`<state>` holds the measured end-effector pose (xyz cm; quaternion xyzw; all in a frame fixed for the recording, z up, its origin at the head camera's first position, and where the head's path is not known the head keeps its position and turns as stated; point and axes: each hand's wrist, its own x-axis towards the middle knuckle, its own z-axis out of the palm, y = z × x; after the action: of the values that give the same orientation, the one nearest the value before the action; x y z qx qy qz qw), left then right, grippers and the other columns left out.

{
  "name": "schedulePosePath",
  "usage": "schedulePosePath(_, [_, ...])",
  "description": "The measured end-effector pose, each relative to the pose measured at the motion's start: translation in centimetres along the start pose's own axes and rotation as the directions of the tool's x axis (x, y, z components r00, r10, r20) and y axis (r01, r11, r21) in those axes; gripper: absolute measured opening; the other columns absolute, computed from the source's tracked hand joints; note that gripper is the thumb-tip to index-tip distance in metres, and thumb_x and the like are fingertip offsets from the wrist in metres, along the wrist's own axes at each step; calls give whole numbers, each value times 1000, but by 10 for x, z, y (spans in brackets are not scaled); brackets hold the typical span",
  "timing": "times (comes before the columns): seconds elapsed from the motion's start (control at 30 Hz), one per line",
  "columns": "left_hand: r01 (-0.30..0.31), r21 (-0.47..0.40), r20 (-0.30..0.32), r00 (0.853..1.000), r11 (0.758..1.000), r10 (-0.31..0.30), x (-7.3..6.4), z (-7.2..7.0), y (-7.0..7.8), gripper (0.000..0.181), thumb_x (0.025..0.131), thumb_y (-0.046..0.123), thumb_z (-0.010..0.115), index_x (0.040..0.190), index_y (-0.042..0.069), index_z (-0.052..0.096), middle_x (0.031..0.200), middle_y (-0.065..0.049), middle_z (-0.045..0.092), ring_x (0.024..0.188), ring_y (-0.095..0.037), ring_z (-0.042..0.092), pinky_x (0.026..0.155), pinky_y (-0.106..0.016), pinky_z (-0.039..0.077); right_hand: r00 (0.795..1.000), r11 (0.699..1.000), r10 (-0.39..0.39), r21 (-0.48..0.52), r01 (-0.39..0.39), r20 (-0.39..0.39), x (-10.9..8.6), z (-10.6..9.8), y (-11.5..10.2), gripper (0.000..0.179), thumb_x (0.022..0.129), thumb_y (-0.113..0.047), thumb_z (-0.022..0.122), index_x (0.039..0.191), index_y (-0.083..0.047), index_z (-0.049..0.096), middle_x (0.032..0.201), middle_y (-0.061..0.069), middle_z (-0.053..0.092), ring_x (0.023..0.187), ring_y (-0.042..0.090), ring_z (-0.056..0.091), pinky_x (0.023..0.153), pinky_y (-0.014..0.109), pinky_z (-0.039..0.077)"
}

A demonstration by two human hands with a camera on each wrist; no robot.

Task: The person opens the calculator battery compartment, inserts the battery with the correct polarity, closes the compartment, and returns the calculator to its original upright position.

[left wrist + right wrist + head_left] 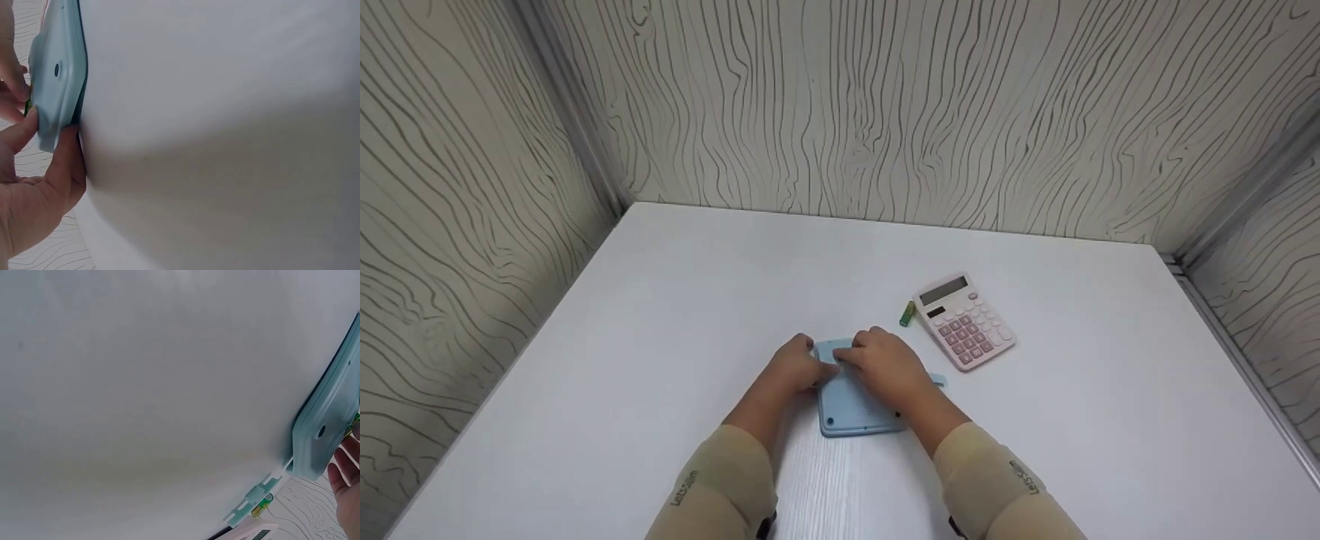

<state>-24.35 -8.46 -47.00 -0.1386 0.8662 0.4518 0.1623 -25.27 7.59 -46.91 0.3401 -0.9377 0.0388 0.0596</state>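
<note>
Nearest of all came the padded sleeves [712,480], reaching in over the white worktop [697,300] — and between the forearms lay the blue calculator [859,412], face down in the middle, dark screw holes showing at its near corners. Off its right side sat the slim blue cover [937,380], right by the forearm, where one careless sweep could have shoved it away or strained those thin tabs. Then the hands! The left hand [799,364] had the calculator's left edge in a pinch, thumb over the back, fingers tucked at the rim; a lopsided hold, so a hard push from across could well have swivelled the casing. The right hand [889,364] leaned over the far part of the back, fingertips seemingly pinching a green battery [28,105] — and here was the real risk. Wrong way round, or one end riding high, and it might have popped out or made no contact; the fingers hid too much to tell how it sat. Farther out, a loose battery [907,313] lay beside the pink calculator [964,322], round enough for a nudge to set it rolling towards the patterned wall [840,112] beyond.
</note>
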Motion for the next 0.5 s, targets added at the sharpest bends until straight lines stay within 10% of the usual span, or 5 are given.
schedulePosePath(0.5, [-24,30,7,1000,999,24,1,-2,0,68,77,27,71,132,0,40,127,-17,50,105,-27,52,92,-40,43,998,996,49,69,-51,35,-6,9,2,38,90,-19,55,127,-28,55,109,0,52,94,13,48,87,27,47])
